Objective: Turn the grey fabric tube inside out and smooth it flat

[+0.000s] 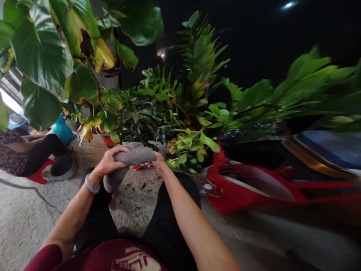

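A soft grey, sock-like cloth [138, 155] is held up in front of my knees, bent so that one part hangs down. My left hand [108, 162] is closed on it, the thumb on the near side and the fingers over the top. Against the cloth's right end, my right hand [158, 162] has its fingers curled under and behind; some of them are hidden. A small red patch shows just below the cloth, too little of it visible to name.
Leafy potted plants [146, 113] stand close ahead. On the right is a red basket-like container [239, 192], blurred. At left, a person [17, 150] sits on a red stool [39, 173] beside a dark round pot [63, 168] and a turquoise object [62, 130]. A cable [31, 189] crosses the concrete floor.
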Demonstrator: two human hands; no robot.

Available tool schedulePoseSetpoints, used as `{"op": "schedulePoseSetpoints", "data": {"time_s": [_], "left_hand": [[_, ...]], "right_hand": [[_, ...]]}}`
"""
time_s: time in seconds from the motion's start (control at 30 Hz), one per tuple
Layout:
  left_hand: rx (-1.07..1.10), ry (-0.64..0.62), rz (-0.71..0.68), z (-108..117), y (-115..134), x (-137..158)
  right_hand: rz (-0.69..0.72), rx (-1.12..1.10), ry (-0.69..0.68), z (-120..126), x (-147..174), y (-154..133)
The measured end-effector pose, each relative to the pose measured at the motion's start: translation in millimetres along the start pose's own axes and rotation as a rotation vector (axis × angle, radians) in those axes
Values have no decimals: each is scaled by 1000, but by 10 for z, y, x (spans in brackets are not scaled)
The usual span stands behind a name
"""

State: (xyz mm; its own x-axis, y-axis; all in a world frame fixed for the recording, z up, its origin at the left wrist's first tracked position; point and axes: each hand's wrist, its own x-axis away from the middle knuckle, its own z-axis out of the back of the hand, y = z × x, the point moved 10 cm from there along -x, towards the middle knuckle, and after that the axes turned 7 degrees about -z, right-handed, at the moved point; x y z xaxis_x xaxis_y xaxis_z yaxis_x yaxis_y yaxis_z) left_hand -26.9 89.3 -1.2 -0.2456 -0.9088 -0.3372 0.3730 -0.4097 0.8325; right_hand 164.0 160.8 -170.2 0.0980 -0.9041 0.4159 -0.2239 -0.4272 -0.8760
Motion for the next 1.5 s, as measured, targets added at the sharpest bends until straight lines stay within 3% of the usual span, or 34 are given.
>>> {"op": "schedulePoseSetpoints", "data": {"time_s": [0.13, 0.2, 0.3, 0.37, 0.43, 0.5, 0.57, 0.67, 0.73, 0.8, 0.87, 1.0, 1.07, 1.17, 1.27, 1.4, 1.5], "left_hand": [[-88, 519, -96, 1018, 245, -186], [-174, 634, -112, 1219, 201, -361], [-235, 598, -9, 1031, -216, -378], [-223, 520, 89, 734, -554, -118], [-177, 459, 139, 479, -739, 239], [-157, 489, 160, 434, -700, 527], [-175, 578, 128, 600, -438, 588], [-248, 724, -32, 1025, 129, 236], [-276, 747, -127, 1209, 334, -142], [-277, 694, -139, 1203, 267, -453], [-273, 595, -67, 1003, -16, -547], [-217, 410, 169, 398, -678, -22], [-164, 379, 227, 215, -804, 311], [-135, 382, 236, 168, -752, 523], [-149, 367, 206, 199, -641, 470], [-142, 292, 212, 168, -559, 468], [-97, 308, 179, 334, -302, 451]], "right_hand": [[-57, -33, 40, 50, 37, 17], [-64, -55, 47, 18, 63, -4], [-70, -43, 56, -38, 97, -17], [-72, -27, 67, -47, 109, -16], [-67, -5, 68, -44, 111, -23], [-61, 8, 64, -36, 107, -37], [-58, 5, 50, -44, 104, -55], [-39, -30, -9, -115, 110, -90], [-15, -55, -53, -177, 117, -115], [10, -72, -72, -212, 117, -136], [23, -70, -58, -202, 104, -144], [-25, -16, 21, -97, 58, -96], [-33, 24, 44, -55, 53, -99], [46, 47, 6, -84, 72, -205], [155, 8, -41, -157, 103, -335], [268, -26, 3, -177, 104, -421], [280, -20, 42, -176, 80, -392]]}}
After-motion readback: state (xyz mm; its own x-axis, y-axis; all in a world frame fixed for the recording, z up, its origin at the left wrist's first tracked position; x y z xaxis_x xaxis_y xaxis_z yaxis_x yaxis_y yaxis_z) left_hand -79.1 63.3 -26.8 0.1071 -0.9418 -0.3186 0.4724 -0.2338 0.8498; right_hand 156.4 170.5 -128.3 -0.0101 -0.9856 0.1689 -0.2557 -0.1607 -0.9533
